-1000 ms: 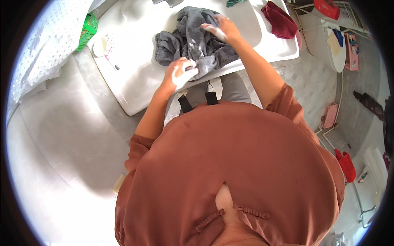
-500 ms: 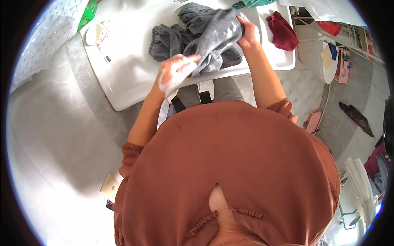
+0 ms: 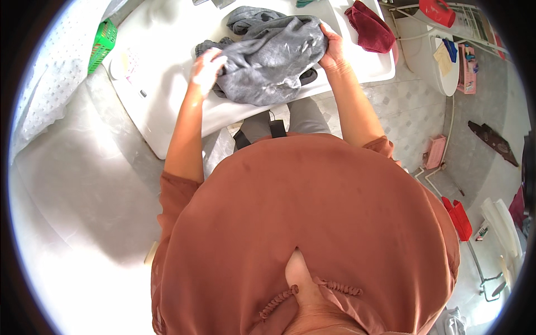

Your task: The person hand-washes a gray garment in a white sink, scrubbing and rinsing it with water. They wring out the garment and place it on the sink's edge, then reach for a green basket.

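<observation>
Left hand (image 3: 205, 72) and right hand (image 3: 334, 53) gripped the grey garment (image 3: 259, 64), now spread way wider between them, whitish streaks (image 3: 286, 47) exposed.

There are 2 hands: L hand (image 3: 206, 71), R hand (image 3: 335, 53). Also 1 grey garment (image 3: 268, 61), 1 sink (image 3: 148, 109), 1 maroon cloth (image 3: 369, 27) on sink, 1 teal cloth (image 3: 307, 3) (edge vis. only), 1 beige cloth (image 3: 441, 57), 1 blue cloth (image 3: 450, 51), 1 green bskt (image 3: 103, 44), 2 pink bskts (image 3: 467, 75) (image 3: 434, 152), 1 cup (image 3: 118, 65), 1 curtain (image 3: 47, 84), 1 red bag (image 3: 457, 219), 2 blk straps (image 3: 278, 128) (image 3: 241, 139), 2 braided ties (image 3: 278, 301) (image 3: 341, 288).
</observation>
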A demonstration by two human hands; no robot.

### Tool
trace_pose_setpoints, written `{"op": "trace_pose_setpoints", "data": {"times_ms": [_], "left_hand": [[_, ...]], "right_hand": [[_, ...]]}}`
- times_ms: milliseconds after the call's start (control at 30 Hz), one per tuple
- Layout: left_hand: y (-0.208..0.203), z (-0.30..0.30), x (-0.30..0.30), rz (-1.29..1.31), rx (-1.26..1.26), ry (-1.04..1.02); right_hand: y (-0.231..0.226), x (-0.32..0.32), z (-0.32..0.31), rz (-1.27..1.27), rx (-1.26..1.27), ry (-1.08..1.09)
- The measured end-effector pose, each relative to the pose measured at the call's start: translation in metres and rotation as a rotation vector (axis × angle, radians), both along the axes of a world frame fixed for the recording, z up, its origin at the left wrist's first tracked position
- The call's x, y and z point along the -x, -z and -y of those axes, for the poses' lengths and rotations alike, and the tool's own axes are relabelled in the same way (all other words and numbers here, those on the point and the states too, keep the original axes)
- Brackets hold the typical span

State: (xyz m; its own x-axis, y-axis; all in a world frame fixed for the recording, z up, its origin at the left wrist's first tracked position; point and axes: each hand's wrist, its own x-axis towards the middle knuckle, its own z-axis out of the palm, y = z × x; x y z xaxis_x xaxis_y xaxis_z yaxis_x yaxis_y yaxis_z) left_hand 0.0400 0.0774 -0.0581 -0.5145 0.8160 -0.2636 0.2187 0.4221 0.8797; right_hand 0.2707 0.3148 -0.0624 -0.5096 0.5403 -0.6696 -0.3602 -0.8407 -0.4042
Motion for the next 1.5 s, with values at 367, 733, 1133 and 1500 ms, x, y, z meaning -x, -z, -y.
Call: {"op": "trace_pose_setpoints", "data": {"times_ms": [367,733,1133,1500], "left_hand": [[-0.132,0.013,0.036,0.582,-0.415,-0.490],[0.001,0.016,-0.014,-0.309,0.029,-0.200],[0.000,-0.040,-0.066,-0.815,0.535,0.152],[0.100,-0.095,0.040,-0.650,0.360,0.305]], "right_hand": [[-0.041,-0.006,0.001,-0.401,0.096,0.051],[-0.023,-0.005,0.024,1.088,-1.695,-0.785],[-0.014,0.052,0.067,1.106,-1.840,-1.249],[0.030,0.149,0.012,1.089,-1.770,-1.328]]}}
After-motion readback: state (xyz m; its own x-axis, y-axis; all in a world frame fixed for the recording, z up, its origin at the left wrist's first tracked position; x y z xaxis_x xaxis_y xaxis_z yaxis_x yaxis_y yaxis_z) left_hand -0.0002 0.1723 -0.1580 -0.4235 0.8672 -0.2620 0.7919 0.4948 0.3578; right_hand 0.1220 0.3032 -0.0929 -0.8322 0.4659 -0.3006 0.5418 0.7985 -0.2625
